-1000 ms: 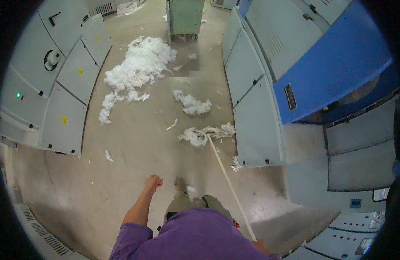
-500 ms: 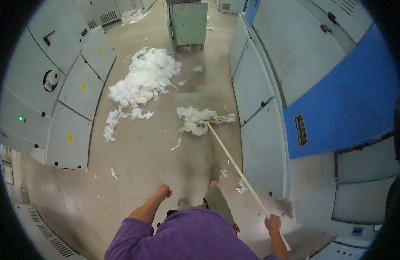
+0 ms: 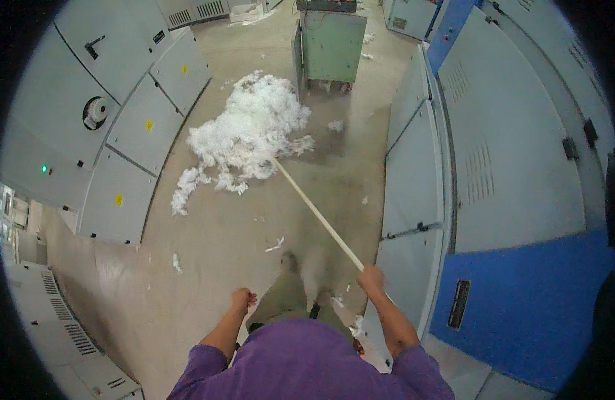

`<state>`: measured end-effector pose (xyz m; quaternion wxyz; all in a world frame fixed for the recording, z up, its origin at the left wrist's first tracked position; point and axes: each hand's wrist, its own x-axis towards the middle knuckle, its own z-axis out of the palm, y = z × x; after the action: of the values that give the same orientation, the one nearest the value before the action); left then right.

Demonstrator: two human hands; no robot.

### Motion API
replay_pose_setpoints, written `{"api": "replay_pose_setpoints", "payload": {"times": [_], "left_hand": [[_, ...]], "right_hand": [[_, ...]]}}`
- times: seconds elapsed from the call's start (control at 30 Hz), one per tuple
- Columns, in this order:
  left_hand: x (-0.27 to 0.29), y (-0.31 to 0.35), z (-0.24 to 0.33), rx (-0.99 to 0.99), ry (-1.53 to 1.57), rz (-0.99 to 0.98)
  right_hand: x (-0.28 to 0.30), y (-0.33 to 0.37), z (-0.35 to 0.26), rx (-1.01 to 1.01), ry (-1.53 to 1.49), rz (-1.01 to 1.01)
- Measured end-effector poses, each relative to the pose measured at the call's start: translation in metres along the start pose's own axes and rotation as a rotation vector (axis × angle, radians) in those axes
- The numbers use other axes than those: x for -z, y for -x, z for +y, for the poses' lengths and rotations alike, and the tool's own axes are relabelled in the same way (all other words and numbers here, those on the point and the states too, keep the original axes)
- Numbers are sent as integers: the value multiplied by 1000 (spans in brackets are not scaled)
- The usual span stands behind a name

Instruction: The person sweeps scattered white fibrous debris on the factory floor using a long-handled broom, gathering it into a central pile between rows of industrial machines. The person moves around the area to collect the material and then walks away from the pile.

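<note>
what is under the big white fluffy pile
Floor shows around the white pile; whatever lies beneath it is covered. The pale stick reaches its edge, but whether the tip goes under cannot be told.

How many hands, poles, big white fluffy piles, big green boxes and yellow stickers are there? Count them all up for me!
Hands: 2, the left hand and the right hand
Pale pole: 1
Big white fluffy pile: 1
Big green box: 1
Yellow stickers: 3
Total: 8
</note>
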<state>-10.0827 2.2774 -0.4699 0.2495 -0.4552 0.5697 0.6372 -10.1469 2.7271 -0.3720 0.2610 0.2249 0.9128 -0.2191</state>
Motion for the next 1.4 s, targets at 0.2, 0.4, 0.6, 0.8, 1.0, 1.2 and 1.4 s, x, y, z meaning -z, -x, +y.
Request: {"api": "replay_pose_setpoints", "payload": {"times": [0.2,0.4,0.6,0.8,1.0,1.2,1.4], "left_hand": [[-36,-83,73,98,-12,-5],[-43,-162,157,235,96,-29],[-67,-219,241,202,-146,10],[-192,-244,316,29,-187,-252],[-339,-230,398,-92,-363,-307],[-417,-227,448,-66,-291,-330],[-442,-257,490,-69,-104,-198]], "right_hand": [[28,-124,-125,155,21,20],[91,-56,-66,-213,-214,-266],[154,69,-73,-452,-666,-159],[205,7,-44,-425,45,-74],[260,-111,1,-116,434,88],[364,-188,-27,80,519,143],[395,-304,-79,12,352,-74]]}}
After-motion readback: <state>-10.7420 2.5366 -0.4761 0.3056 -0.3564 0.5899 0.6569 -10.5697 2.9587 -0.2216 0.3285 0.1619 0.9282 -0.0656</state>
